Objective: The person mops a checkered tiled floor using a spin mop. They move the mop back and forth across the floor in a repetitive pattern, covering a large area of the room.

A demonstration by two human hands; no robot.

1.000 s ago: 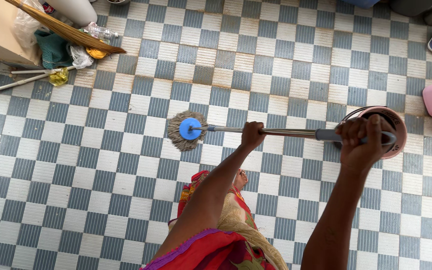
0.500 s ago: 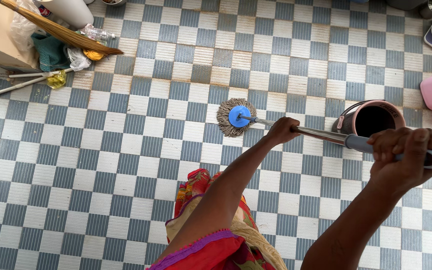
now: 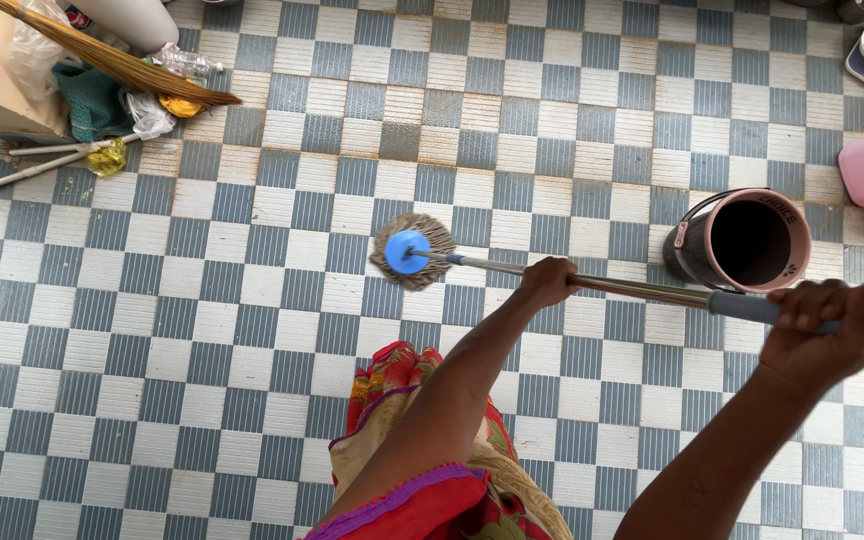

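Mid-mopping: left hand (image 3: 544, 281) and right hand (image 3: 824, 322) clenched round metal-shafted string mop (image 3: 413, 251) on checked tile floor (image 3: 202, 300); next, probably another firm stroke.

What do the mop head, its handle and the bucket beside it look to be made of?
Mop head: tan stringy yarn, probably cotton, under a glossy blue plastic-looking cap. Handle: shiny silver shaft, likely metal, with a matte grey grip, maybe rubber or plastic, where the right hand holds it; the left hand holds the bare shaft. Bucket: smooth pink, apparently plastic, with a thin dark bail.

Blue-capped string mop (image 3: 413, 250) lies slanted, head on checkered tiles.
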